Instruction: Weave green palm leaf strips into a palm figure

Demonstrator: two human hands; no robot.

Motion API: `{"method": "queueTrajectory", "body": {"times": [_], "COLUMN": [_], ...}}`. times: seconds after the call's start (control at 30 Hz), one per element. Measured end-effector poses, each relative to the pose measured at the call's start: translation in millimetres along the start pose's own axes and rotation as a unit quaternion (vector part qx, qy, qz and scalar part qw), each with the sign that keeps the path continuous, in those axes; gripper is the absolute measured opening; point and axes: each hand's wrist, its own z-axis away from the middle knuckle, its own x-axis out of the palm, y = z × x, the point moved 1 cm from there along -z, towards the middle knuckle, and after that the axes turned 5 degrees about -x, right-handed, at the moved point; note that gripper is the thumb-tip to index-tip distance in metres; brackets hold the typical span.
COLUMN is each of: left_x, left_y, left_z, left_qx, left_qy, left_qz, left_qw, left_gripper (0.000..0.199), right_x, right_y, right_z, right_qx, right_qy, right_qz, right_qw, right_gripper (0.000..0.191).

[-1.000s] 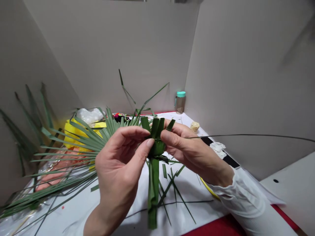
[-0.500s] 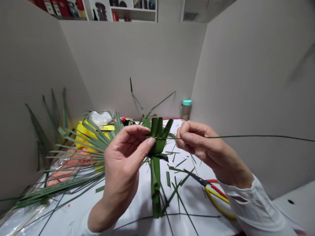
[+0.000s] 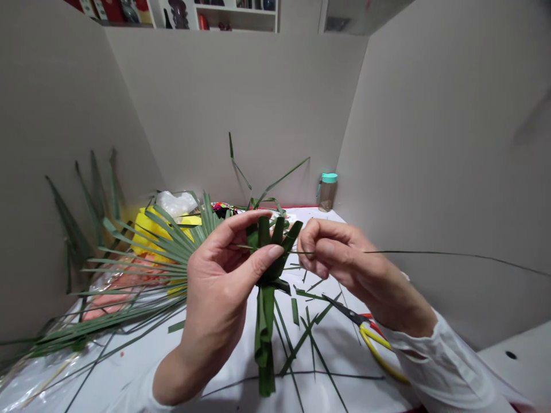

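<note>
Between thumb and fingers, my left hand [image 3: 228,275] grips a woven green palm-leaf piece [image 3: 267,338]. Several short leaf ends fan out at its top, and a folded stem hangs below, above the table. A thin leaf strip [image 3: 413,252] crosses the piece just under the fan. My right hand [image 3: 348,252] pinches this strip close to the piece's right side, and its long free end stretches away to the right edge. My left thumb presses over the crossing, so part of the strip is hidden.
Scissors [image 3: 359,321] with red and yellow handles lie by my right wrist among leaf scraps [image 3: 310,338] on the white table [image 3: 206,367]. A large palm fan [image 3: 167,246], yellow bag [image 3: 146,229] and pink plastic packet [image 3: 116,287] are left. A teal-lidded bottle [image 3: 328,192] stands behind.
My left thumb has shifted right over the crossing, and the palm-leaf piece has tilted, its stem swinging left. My right hand has come nearer to the piece with the strip.
</note>
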Motion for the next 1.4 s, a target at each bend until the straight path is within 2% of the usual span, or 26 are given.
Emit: {"method": "queueTrajectory", "body": {"times": [0.1,0.27,0.5,0.73,0.9,1.0,1.27,1.4], "left_x": [-3.0,-3.0,-5.4,-1.0,-1.4,-3.7,-6.6,-4.6], "left_y": [-0.1,2.4,-1.7,0.3,-0.8,-1.8,-1.7,-1.7], "left_z": [-0.5,-1.5,-2.5,-1.4,-3.9,-5.1,-7.7,-8.6], "left_qx": [-0.003,0.000,-0.018,-0.017,-0.061,-0.080,-0.081,-0.083], "left_qy": [-0.004,-0.057,-0.050,-0.060,-0.074,-0.075,-0.073,-0.075], "left_qz": [0.007,0.017,0.022,0.044,0.082,0.089,0.085,0.091], "left_qw": [1.000,0.998,0.998,0.997,0.992,0.990,0.990,0.990], "left_gripper": [0.031,0.041,0.047,0.073,0.093,0.097,0.109,0.118], "right_x": [-6.8,-9.5,-3.4,7.0,7.5,6.5,-2.8,3.1], "right_y": [-6.8,-9.8,-7.1,-1.7,-1.8,-3.8,-8.3,-5.1], "right_z": [1.5,-0.4,0.4,0.8,-1.3,-2.3,1.4,0.5], "right_qx": [0.010,-0.003,0.004,0.033,0.021,0.015,0.008,0.006], "right_qy": [0.011,0.037,0.028,0.003,0.028,0.041,0.069,0.070], "right_qz": [0.021,0.020,0.006,0.006,0.000,0.005,0.025,0.026], "right_qw": [1.000,0.999,1.000,0.999,0.999,0.999,0.997,0.997], "right_gripper": [0.027,0.034,0.034,0.030,0.034,0.033,0.032,0.030]}}
